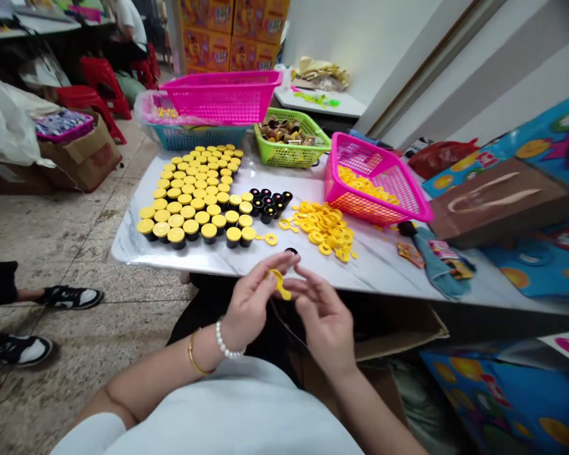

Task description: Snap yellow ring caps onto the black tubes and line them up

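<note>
Basically, the yellow piece (284, 293) sits in the left hand (249, 302), held up just off the near edge of the worktop (378, 268). Left grip: thumb and fingers pinching it, its narrow end poking out toward the right. Right hand (329, 322): fingers loosely bent beside it, nothing seen between them; whether a fingertip touches the piece, can't tell. A small black disc-like item (291, 251) shows just past the fingertips, contact unclear.

Handling, judged by look: light, thin molded plastic, fairly stiff with maybe slight flex, smooth so a bit slippery, not very fragile, though a narrow stem could bend. Best hold: pinch the flat ring's rim, leave the stem free. Similar pieces lie in the yellow pile (326, 229), overlapping, so they may snag; lift singly. Black cups (268, 203) stand nearby.
</note>
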The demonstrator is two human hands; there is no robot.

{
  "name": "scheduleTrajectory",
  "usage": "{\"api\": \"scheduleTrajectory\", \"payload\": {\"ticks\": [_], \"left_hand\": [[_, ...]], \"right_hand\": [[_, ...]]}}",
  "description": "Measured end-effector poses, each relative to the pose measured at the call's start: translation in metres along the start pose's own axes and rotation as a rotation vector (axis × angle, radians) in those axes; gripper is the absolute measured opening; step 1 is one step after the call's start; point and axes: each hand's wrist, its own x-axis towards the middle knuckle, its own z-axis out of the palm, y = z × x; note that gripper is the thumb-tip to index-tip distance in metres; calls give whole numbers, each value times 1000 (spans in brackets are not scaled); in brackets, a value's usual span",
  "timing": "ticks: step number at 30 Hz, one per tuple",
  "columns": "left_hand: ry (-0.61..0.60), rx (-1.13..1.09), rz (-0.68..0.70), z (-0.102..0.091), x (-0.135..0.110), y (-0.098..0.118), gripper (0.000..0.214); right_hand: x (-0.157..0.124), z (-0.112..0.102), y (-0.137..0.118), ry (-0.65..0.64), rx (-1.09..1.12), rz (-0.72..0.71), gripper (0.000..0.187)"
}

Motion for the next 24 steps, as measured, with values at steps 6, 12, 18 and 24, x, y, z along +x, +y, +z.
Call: {"api": "scheduleTrajectory", "payload": {"ticks": [6, 12, 18, 24], "left_hand": [[-105, 300, -74, 12, -13, -16, 34], [-103, 565, 129, 2, 9, -17, 47], [46, 1117, 386, -6, 46, -17, 55], [-63, 1264, 214, -8, 60, -36, 30]], "right_hand": [[-30, 1, 3, 143, -306, -268, 46], [13, -28, 25, 186, -469, -447, 24], [60, -34, 64, 207, -450, -199, 12], [65, -30, 75, 22, -492, -218, 23]]}}
